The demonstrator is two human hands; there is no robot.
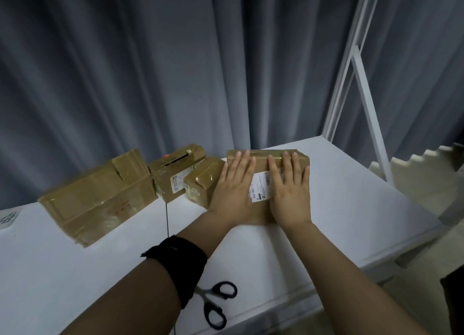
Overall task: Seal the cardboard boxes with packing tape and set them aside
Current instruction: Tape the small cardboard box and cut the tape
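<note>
Both hands lie flat with fingers straight and slightly spread on the cardboard box (263, 156). The left hand (233, 184) and right hand (291, 189), either side of its white label (261, 189), grip nothing and are probably pressing glossy tape down to bond. Left of the left hand sit a small box (203, 181), a labelled box (175, 176) and a large box (100, 196), their brown film shiny and wrinkled. Whether the pressed seam is fully covered is hard to tell. Black-handled scissors (213, 303) lie under the left forearm on the smooth white table (351, 196).
</note>
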